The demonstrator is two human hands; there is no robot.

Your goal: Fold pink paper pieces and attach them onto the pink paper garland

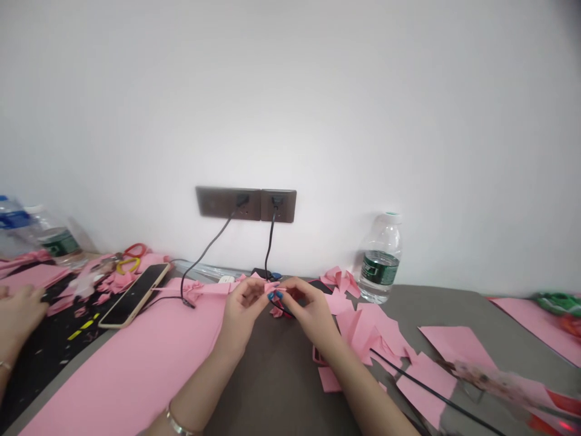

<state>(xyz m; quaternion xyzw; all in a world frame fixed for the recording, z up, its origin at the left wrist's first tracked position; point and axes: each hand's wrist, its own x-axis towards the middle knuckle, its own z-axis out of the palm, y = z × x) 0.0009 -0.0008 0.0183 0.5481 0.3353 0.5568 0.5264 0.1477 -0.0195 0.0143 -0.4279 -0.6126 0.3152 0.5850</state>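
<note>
My left hand and my right hand meet above the middle of the table. Both pinch a small folded piece of pink paper between thumb and fingertips. Its exact shape is mostly hidden by the fingers. A large pink sheet lies to the left, passing beneath my left forearm. To the right of my right hand are crumpled and cut pink paper pieces. A black cable runs down from the wall behind my hands.
A phone and scissors lie on the left. Another person's hand rests at the far left edge. A water bottle stands by the wall, right of a socket plate. A black rod crosses the right side.
</note>
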